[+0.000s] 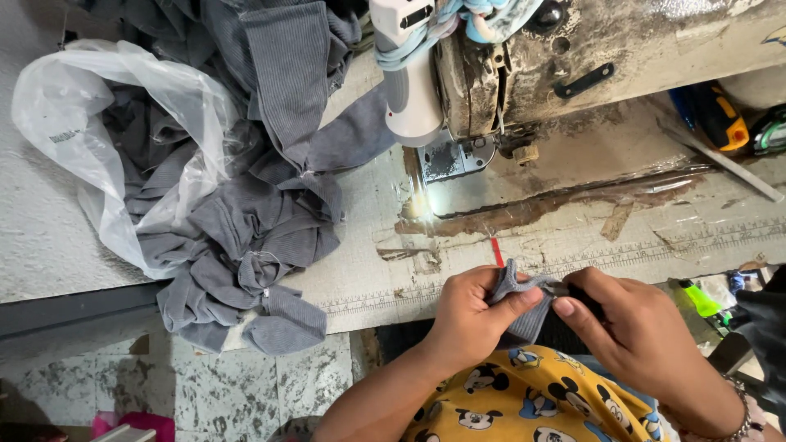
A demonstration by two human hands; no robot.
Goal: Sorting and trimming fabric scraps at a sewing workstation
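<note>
Worn pale worktop (49,229) carrying an old sewing machine (589,57), small lamp glowing at its needle plate (449,158), mottled stone floor (229,393) showing below

The person wore a yellow garment (532,401) printed with cartoon mouse figures, arms bare to the hands, and a beaded metal bracelet (741,426) circled the right wrist.

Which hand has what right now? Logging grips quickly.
Left hand: closed on the small grey ribbed fabric piece.
Right hand: pinching the same piece's other end.
</note>
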